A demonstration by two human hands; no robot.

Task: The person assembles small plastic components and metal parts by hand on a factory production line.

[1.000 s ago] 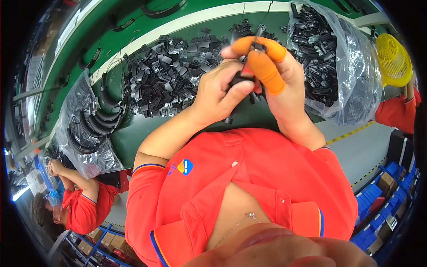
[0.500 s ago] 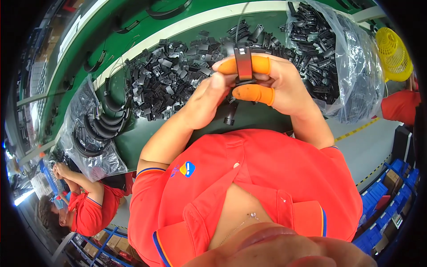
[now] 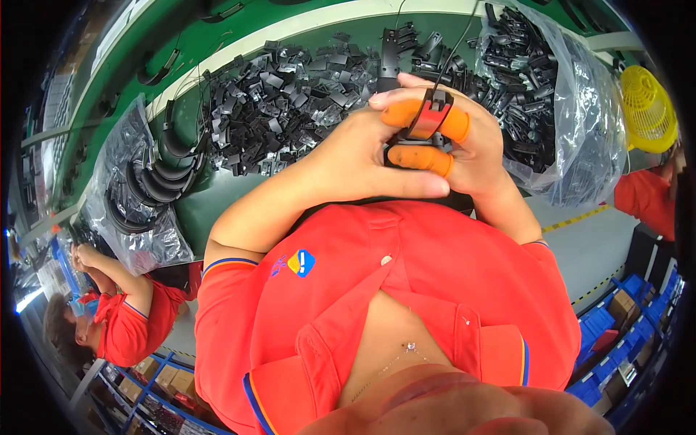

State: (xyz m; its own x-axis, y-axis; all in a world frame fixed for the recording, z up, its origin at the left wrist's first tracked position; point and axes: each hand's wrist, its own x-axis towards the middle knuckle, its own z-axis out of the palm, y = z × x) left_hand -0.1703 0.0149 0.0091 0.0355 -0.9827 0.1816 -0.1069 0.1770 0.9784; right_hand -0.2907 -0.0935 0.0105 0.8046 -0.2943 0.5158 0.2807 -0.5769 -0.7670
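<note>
1. The green table (image 3: 199, 228) ran across the upper half of the frame, and the hands worked just above its near edge, at upper centre; keeping the work over the table seemed wise, so that a slipped part would land there.
2. The clear plastic bag (image 3: 587, 123) at upper right held dark parts near the right arm, so that elbow was best kept tucked in.
3. The heap of small black plates (image 3: 264, 112) spread over the upper left and centre, beyond the left forearm; lifting the hands a little would have avoided stirring it.
4. The black headbands (image 3: 163, 185) lay curved together at left, well apart from the hands.
5. The left hand (image 3: 351, 163) was curled in against the other, its thumb extended beneath the work; its fingertips were hidden, so whether they gripped anything could not be told. Bracing from below suited it.
6. The right hand (image 3: 480, 145) grasped the part between finger and thumb; a firm, even pinch looked right.
7. Its orange finger covers (image 3: 420, 158) probably helped grip and shielded the skin.
8. The black-and-red part (image 3: 425, 123) sat between those covers, at upper centre, tilted; squeezing off-centre could have twisted it.
9. The thin dark wire (image 3: 459, 47) rose from near its upper end and was best left slack.
</note>
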